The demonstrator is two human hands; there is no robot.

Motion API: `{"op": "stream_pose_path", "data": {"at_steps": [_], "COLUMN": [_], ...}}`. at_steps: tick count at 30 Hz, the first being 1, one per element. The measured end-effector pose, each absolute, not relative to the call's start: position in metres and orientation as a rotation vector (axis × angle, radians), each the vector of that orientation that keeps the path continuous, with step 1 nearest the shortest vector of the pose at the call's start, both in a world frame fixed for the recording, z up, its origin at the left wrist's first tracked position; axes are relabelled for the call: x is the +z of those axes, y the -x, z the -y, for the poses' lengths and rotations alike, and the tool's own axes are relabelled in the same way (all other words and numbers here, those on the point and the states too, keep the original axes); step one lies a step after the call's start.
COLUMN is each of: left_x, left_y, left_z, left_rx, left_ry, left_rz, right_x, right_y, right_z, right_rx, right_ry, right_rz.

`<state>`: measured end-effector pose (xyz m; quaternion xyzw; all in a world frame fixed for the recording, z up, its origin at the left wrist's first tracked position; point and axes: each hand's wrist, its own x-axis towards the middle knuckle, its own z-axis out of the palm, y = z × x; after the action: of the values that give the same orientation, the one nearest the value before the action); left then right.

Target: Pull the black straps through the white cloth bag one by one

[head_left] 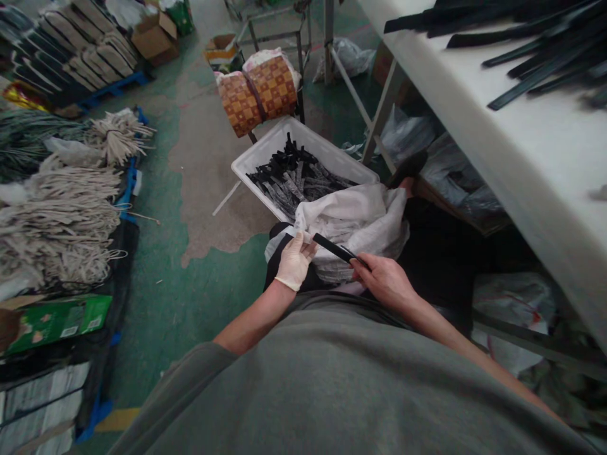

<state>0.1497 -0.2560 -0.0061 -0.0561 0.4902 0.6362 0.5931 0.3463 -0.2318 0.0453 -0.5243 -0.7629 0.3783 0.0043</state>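
In the head view, my right hand (pixel 382 278) is bare and pinches a flat black strip (pixel 334 248) near its lower end. The strip slants up and left, its far end close to my left hand (pixel 294 260). A pale thin glove covers that hand; its fingers are bent together by a dark edge and some white material, and what lies in them is unclear. Under both hands a whitish sack (pixel 358 218) is bunched over my lap. It overlaps the near side of a white plastic tub (pixel 332 151) holding many black and greyish strips (pixel 294 177).
A white table (pixel 474 151) on my right carries a heap of black strips (pixel 550 57). Beyond the tub lies a brown checked roll (pixel 258 95). Bundles of beige cords (pixel 61 215) lie on the left beside blue pallets. Plastic bags (pixel 450 158) sit under the table.
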Motion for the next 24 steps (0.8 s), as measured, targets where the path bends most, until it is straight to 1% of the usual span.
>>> {"op": "stream_pose_path", "data": {"at_steps": [7, 10, 12, 15, 19, 21, 24], "left_x": [-0.003, -0.002, -0.003, -0.004, -0.004, -0.003, 0.0], "left_y": [-0.151, -0.159, -0.167, -0.172, -0.144, -0.129, -0.131], "left_z": [0.254, 0.259, 0.264, 0.269, 0.268, 0.268, 0.272], "left_rx": [1.481, 1.455, 1.403, 1.338, 1.474, 1.548, 1.529], "left_ry": [0.154, 0.144, 0.131, 0.127, 0.191, 0.223, 0.208], "left_rz": [-1.122, -1.117, -1.102, -1.04, -1.078, -1.111, -1.078], "right_x": [0.043, 0.042, 0.04, 0.038, 0.044, 0.048, 0.05], "right_y": [-0.343, -0.335, -0.326, -0.316, -0.33, -0.339, -0.333], "right_z": [0.236, 0.234, 0.228, 0.218, 0.208, 0.205, 0.204], "right_rx": [1.034, 1.033, 1.119, 1.408, 1.891, 1.947, 1.773], "right_ry": [1.683, 1.685, 1.637, 1.495, 1.437, 1.448, 1.511], "right_rz": [2.543, 2.537, 2.498, 2.388, 2.159, 2.148, 2.22]}}
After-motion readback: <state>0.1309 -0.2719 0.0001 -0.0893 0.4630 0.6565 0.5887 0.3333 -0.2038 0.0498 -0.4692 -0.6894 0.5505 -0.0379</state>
